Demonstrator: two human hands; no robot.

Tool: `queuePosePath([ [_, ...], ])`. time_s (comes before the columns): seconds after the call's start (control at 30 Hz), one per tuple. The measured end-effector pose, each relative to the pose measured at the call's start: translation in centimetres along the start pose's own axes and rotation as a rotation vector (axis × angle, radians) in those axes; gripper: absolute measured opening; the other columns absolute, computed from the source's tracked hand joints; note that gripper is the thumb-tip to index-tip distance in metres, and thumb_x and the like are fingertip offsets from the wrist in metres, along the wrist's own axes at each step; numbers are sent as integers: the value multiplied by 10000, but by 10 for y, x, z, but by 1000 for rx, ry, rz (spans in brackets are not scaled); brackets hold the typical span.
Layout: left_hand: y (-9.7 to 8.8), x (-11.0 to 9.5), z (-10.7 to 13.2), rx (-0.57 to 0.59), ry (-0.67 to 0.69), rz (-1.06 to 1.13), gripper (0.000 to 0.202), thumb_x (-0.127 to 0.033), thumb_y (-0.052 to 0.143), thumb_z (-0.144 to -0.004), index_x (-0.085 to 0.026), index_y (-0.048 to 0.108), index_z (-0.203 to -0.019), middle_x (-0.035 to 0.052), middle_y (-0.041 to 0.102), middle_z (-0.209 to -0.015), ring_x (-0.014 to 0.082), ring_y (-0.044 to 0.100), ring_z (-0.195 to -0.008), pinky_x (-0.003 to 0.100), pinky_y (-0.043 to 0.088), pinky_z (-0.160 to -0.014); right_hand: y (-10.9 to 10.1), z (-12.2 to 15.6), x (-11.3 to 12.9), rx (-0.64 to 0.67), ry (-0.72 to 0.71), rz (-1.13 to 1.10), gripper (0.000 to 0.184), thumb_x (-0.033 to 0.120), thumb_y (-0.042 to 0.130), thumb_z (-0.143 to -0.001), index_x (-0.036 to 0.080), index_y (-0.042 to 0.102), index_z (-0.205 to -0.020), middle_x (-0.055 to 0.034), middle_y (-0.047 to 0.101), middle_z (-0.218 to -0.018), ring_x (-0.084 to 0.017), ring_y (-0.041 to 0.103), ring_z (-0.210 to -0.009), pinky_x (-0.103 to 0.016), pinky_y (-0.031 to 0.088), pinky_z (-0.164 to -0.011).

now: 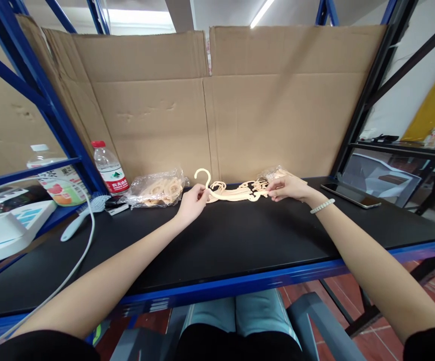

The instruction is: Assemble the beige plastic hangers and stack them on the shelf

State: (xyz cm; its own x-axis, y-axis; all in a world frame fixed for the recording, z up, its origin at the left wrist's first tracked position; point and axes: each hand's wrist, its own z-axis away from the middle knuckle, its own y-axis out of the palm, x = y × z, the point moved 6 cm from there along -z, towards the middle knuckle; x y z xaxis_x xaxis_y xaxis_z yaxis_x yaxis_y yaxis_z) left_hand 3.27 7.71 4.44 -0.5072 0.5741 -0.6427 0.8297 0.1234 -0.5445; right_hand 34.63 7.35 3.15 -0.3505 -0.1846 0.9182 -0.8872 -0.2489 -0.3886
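Observation:
A cream hanger (229, 196) with a curved hook is held at the far side of the black tabletop. My left hand (193, 203) is closed on its left end, just beneath the hook. At the opposite end, my right hand (287, 188) pinches the hanger's tip between thumb and fingers. Right behind it lie more cream hangers (243, 188), overlapping so that single ones are hard to tell apart. A clear bag of cream pieces (160, 189) rests to the left of my left hand. Another clear bag (275, 173) sits partly hidden behind my right hand.
A red-capped water bottle (110, 169) and a pale brush (85, 215) stand and lie at the left. A white cable (85, 250) crosses the left side. A phone (350, 195) lies at the right. Cardboard (157, 110) walls off the back.

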Motion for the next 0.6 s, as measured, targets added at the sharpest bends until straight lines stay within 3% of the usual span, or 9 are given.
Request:
queuePosePath([
  [0.13,8,3,15,138,34,-91,183,-363,550,-813,-199,548,-895,2,650,-714,150,619,-562,285,501,-596,3,3,-8,222,75,258,300,348,795,-610,150,679,-803,-24,646,-717,-130,601,-663,-229,498,-606],
  [0.33,18,-8,31,335,141,-223,208,-357,568,-787,-199,599,-919,13,673,-767,122,567,-531,259,467,-554,-1,14,-20,354,309,365,312,354,788,-566,168,661,-783,-13,633,-678,-112,564,-576,-204,471,-523],
  [0.47,8,-16,29,567,172,-298,252,-335,614,-743,-200,659,-951,29,688,-832,150,607,-639,247,455,-584,-1,21,-21,362,428,429,274,322,766,-539,164,658,-735,-8,608,-632,-100,541,-554,-190,457,-511],
  [0.6,-15,-14,25,719,118,-368,165,-311,650,-701,-217,692,-830,11,687,-759,164,618,-646,233,427,-557,-2,21,-19,305,438,469,226,300,737,-550,166,653,-711,-13,603,-631,-102,538,-556,-195,446,-512],
])
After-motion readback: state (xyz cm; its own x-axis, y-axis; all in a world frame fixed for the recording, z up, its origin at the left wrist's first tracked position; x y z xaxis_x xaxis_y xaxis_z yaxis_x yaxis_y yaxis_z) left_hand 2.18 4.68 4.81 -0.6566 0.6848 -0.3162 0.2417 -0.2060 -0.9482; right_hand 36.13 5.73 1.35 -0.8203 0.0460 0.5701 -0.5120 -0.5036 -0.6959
